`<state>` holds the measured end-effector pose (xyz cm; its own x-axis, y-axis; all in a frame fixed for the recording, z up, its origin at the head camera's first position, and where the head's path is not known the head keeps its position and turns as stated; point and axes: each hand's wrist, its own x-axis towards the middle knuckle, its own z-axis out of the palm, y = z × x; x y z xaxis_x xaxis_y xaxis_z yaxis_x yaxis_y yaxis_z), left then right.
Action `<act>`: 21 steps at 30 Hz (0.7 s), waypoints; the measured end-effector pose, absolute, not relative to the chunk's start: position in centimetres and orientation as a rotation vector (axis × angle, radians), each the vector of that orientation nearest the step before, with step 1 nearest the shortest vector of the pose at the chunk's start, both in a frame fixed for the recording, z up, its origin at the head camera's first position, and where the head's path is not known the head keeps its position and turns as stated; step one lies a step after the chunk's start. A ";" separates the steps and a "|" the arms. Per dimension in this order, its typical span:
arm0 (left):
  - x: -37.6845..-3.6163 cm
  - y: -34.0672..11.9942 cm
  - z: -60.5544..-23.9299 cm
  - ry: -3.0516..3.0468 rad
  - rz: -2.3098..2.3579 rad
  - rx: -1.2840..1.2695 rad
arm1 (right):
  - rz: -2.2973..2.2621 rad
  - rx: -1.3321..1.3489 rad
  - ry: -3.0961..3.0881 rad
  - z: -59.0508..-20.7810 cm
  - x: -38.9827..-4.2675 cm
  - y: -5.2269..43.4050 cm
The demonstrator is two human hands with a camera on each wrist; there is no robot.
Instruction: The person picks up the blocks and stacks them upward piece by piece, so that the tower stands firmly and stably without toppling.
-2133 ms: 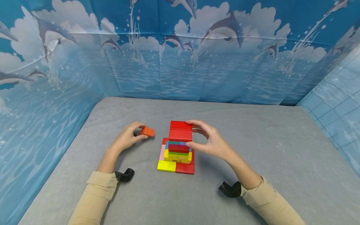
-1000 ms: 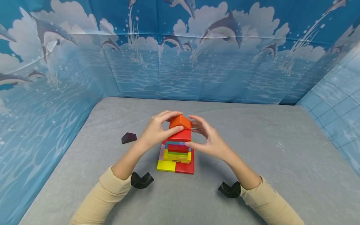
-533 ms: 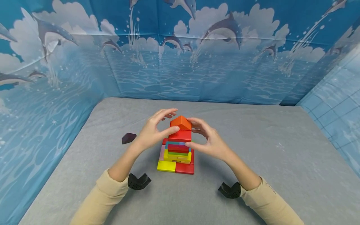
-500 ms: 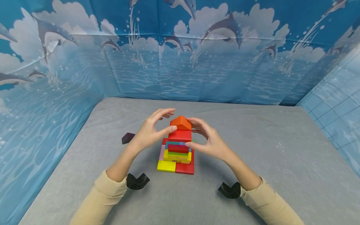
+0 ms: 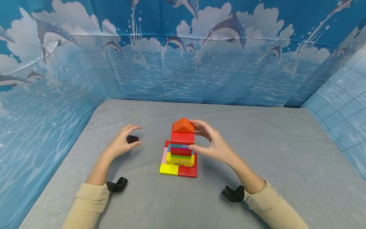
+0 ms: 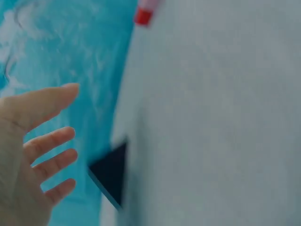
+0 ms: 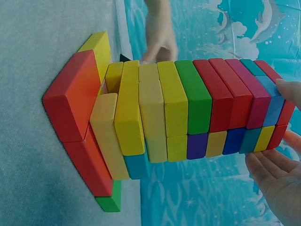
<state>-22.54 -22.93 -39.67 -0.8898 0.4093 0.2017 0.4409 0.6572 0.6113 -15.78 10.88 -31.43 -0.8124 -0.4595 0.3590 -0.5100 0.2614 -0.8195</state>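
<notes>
A tower of coloured blocks (image 5: pixel 180 154) stands mid-table, topped by a red block (image 5: pixel 183 137) and an orange roof-shaped block (image 5: pixel 183 125). My right hand (image 5: pixel 197 135) is cupped against its right side: the thumb touches the blue layer and the index fingertip the orange roof. In the right wrist view the tower (image 7: pixel 178 113) fills the frame, with the right hand (image 7: pixel 277 160) at its top end. My left hand (image 5: pixel 138 136) hovers with spread fingers around a small dark purple block (image 5: pixel 132 139) lying left of the tower. The left wrist view shows the left hand (image 6: pixel 42 150) apart from that dark block (image 6: pixel 110 174).
A grey cloth covers the table (image 5: pixel 257 152). Blue dolphin-print walls (image 5: pixel 200 63) enclose it at the back and on both sides. Black wrist mounts (image 5: pixel 117 185) sit at both cuffs. No other loose blocks are in view.
My left hand has let go of the orange roof block, which now sits on the tower, and has moved left to the dark purple block. The right hand has stayed at the tower.
</notes>
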 end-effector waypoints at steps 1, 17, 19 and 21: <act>-22.6 -23.5 -40.2 -2.835 -1.036 -0.706 | 1.624 0.945 -2.458 -31.4 -15.8 10.9; -22.8 -26.2 -43.6 -2.751 -0.969 -0.669 | 1.633 0.954 -2.451 -31.6 -15.6 11.0; -22.7 -26.0 -43.5 -2.751 -0.985 -0.651 | 1.635 0.951 -2.452 -31.6 -15.6 11.1; -22.6 -25.7 -43.2 -2.742 -1.009 -0.637 | 1.637 0.950 -2.454 -31.7 -15.6 11.1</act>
